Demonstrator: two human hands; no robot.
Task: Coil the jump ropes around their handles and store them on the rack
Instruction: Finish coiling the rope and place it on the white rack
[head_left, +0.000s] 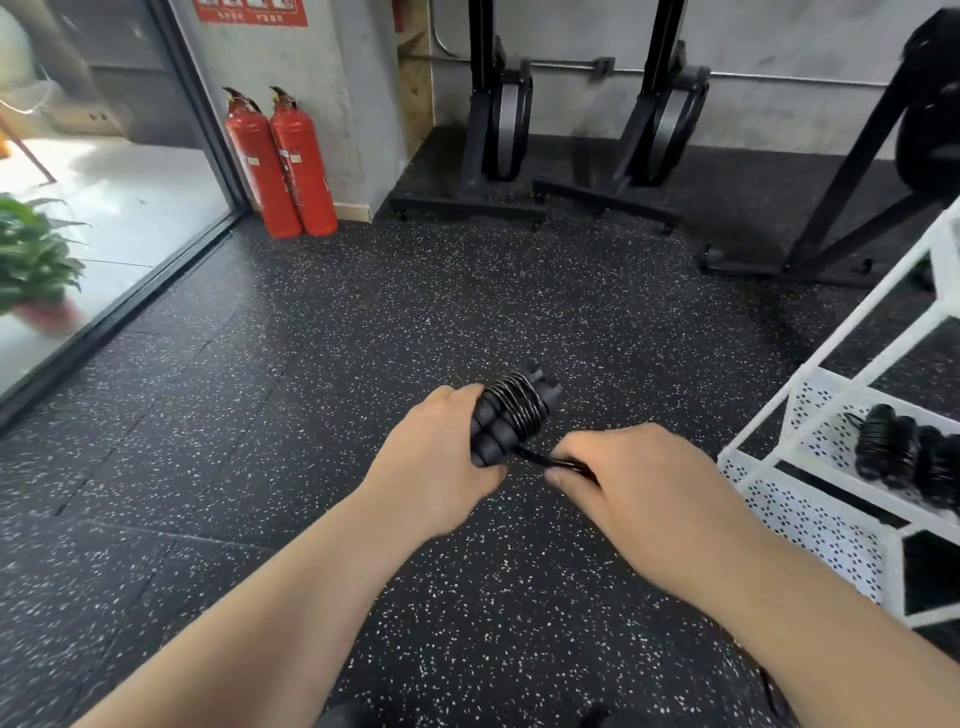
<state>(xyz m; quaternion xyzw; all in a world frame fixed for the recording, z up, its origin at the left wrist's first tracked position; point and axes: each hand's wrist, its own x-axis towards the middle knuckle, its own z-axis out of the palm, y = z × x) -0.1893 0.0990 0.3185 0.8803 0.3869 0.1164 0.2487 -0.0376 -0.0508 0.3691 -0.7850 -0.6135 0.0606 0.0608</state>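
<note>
Several turns of black rope (519, 404) already lie around the two handles (488, 436). The left hand (434, 460) grips the handles side by side, with its fingers curled round their lower part. The bundle is in the air above the speckled floor (337, 338), in front of the person and to the left of the white rack (810, 525). The right hand (641, 486) pinches the short free piece of rope (545, 461) between thumb and fingers, just beside the handles, and this piece looks taut.

It seems the coiling is almost finished and only the end is left. To do this well, the person should hold the tension with the right hand while leading the last piece round, so that the turns lie close to each other and do not cross. The left hand should not loosen, otherwise the handles can slide apart and the coil may spring open. The end is best tucked under a tight turn. How much rope is hidden inside the right hand cannot be told. Other coiled ropes (904, 452) lie on the rack's shelf, so the bundle can go beside them.
</note>
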